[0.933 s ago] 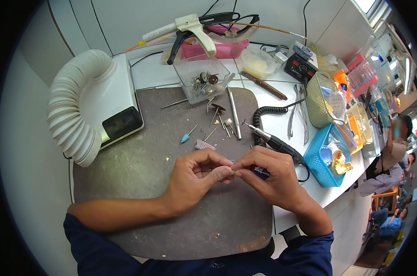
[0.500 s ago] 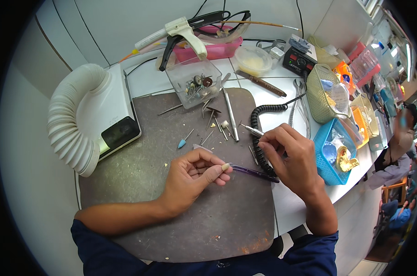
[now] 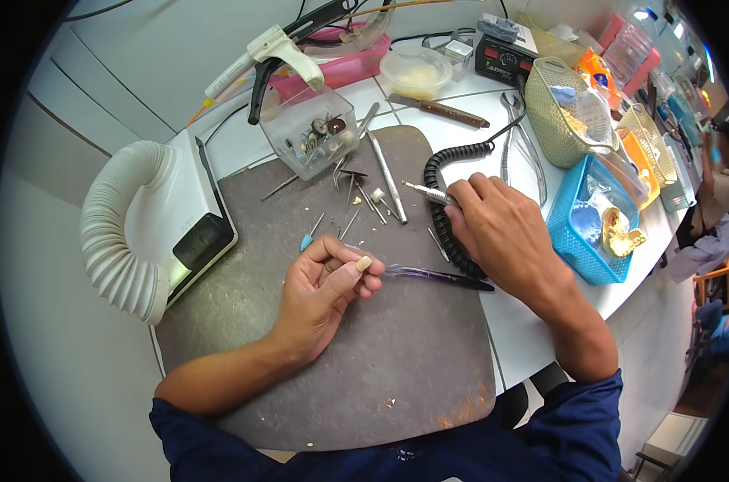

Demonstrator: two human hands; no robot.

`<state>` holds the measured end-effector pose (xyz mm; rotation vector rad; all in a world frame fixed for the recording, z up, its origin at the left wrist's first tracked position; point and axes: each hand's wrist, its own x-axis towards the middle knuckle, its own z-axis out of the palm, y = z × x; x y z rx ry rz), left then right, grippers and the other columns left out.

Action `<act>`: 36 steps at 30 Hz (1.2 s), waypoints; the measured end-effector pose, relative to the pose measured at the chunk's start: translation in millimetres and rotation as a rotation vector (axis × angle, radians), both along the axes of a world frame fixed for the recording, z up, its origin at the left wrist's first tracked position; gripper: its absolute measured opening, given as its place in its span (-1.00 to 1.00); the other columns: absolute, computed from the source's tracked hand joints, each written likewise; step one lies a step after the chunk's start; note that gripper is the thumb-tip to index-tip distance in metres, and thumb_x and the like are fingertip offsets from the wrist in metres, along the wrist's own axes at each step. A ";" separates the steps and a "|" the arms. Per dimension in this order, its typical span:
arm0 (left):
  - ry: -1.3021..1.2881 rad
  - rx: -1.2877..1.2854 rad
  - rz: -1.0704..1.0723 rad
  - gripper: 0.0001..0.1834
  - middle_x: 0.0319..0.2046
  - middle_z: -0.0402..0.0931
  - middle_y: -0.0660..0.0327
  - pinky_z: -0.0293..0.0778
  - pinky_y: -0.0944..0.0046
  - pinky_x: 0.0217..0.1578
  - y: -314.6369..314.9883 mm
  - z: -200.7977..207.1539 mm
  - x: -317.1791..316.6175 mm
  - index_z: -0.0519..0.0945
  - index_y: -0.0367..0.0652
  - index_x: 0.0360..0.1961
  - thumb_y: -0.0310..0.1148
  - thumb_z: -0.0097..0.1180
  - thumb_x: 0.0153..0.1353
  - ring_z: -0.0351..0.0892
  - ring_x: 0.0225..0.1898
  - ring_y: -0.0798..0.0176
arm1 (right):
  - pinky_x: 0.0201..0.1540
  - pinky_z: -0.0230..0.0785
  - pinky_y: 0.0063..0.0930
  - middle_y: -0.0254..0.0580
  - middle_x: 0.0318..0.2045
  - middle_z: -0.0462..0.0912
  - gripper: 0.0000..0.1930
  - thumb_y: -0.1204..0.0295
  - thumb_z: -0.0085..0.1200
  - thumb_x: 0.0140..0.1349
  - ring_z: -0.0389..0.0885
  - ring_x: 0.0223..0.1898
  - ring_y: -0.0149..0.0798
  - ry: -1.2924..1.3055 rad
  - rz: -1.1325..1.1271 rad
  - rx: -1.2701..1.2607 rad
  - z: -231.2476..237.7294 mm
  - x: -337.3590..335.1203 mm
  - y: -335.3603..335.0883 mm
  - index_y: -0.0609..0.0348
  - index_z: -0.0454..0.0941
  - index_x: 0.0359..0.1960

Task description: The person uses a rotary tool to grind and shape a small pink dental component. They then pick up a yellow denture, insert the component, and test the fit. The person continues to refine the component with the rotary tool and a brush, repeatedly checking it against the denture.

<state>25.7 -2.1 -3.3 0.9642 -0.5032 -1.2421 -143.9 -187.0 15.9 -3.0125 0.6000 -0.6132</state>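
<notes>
Small cream rounded piece [image 3: 364, 263] is pinched in L hand [image 3: 320, 293]; slim silver metal rotary handpiece [image 3: 434, 194] is gripped in R hand [image 3: 505, 233], nr coiled black cable [image 3: 462, 152].

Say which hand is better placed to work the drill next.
Probably the right hand: it holds the drill, its tip clear of the fingers, while the left hand pinches a pale piece.

handpiece [image 3: 433, 194]: partly hidden by right fingers [image 3: 464, 193] | brown stick [image 3: 405, 7]: cut off
</notes>
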 end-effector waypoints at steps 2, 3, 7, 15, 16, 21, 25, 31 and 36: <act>-0.026 0.002 0.007 -0.92 -0.23 0.56 0.13 0.50 0.41 -0.17 0.9 0.2 -1.9 0.47 -0.17 -0.24 -0.47 0.14 0.31 0.57 -0.23 0.39 | -0.37 0.47 -0.23 -0.09 -0.36 0.47 -0.85 0.40 0.07 0.26 0.60 -0.34 -0.06 -0.074 -0.028 0.084 4.6 3.2 4.2 0.21 0.45 -0.24; -0.040 -0.006 0.006 -0.92 -0.23 0.56 0.13 0.50 0.41 -0.17 0.6 -1.3 -1.6 0.47 -0.16 -0.25 -0.47 0.14 0.31 0.57 -0.23 0.40 | -0.39 0.47 -0.23 -0.08 -0.36 0.47 -0.85 0.42 0.06 0.27 0.60 -0.35 -0.05 -0.115 -0.042 0.120 7.7 4.0 5.1 0.21 0.43 -0.23; -0.095 0.000 0.009 -0.90 -0.21 0.54 0.15 0.49 0.41 -0.16 1.2 -2.2 -2.2 0.46 -0.15 -0.27 -0.47 0.16 0.30 0.56 -0.23 0.40 | -0.46 0.46 -0.22 -0.09 -0.37 0.45 -0.75 0.31 0.11 0.25 0.61 -0.42 -0.02 -0.191 0.024 0.165 15.6 -1.5 10.7 0.23 0.39 -0.24; -0.349 -0.070 0.011 -0.91 -0.20 0.53 0.17 0.50 0.39 -0.12 0.4 -7.0 -10.6 0.48 -0.19 -0.28 -0.50 0.16 0.27 0.56 -0.19 0.40 | -0.46 0.47 -0.18 -0.09 -0.37 0.52 -0.60 0.12 0.24 0.15 0.63 -0.46 0.03 -0.172 0.370 0.407 14.4 -4.9 40.9 0.20 0.43 -0.28; -0.399 -0.093 -0.012 -0.92 -0.20 0.52 0.17 0.50 0.39 -0.11 0.4 -7.1 -10.2 0.48 -0.20 -0.28 -0.50 0.15 0.27 0.56 -0.19 0.41 | -0.45 0.48 -0.16 -0.09 -0.36 0.52 -0.61 0.14 0.24 0.15 0.63 -0.45 0.05 -0.163 0.374 0.448 10.0 -3.5 42.9 0.20 0.44 -0.27; -0.424 0.017 0.009 -0.91 -0.18 0.55 0.18 0.53 0.41 -0.08 4.4 -1.4 -16.6 0.51 -0.26 -0.22 -0.55 0.13 0.27 0.56 -0.15 0.43 | -0.31 0.46 -0.10 -0.02 -0.36 0.57 -0.72 0.33 0.27 0.10 0.61 -0.39 0.14 -0.258 0.364 0.640 11.9 -0.3 46.8 0.22 0.48 -0.29; -0.420 -0.026 0.040 -0.89 -0.19 0.58 0.17 0.55 0.42 -0.09 2.4 -2.2 -20.2 0.52 -0.27 -0.18 -0.55 0.13 0.27 0.58 -0.15 0.42 | -0.28 0.43 -0.12 0.06 -0.40 0.61 -0.78 0.43 0.28 0.06 0.61 -0.35 0.17 -0.279 0.314 0.733 16.2 0.7 49.7 0.24 0.55 -0.31; -0.380 0.001 0.026 -0.91 -0.21 0.58 0.18 0.54 0.41 -0.07 2.5 -1.6 -17.1 0.50 -0.25 -0.19 -0.53 0.11 0.30 0.59 -0.17 0.41 | -0.32 0.42 -0.12 0.13 -0.50 0.61 -0.85 0.45 0.24 0.07 0.61 -0.38 0.18 -0.280 0.272 0.853 16.4 3.5 46.9 0.28 0.60 -0.37; -0.370 -0.017 -0.011 -0.91 -0.23 0.55 0.19 0.53 0.41 -0.07 3.1 -3.1 -13.2 0.47 -0.25 -0.22 -0.50 0.12 0.30 0.57 -0.18 0.43 | -0.37 0.43 -0.15 0.12 -0.54 0.60 -0.79 0.36 0.22 0.13 0.61 -0.45 0.16 -0.200 0.096 0.690 21.7 4.3 41.1 0.27 0.57 -0.50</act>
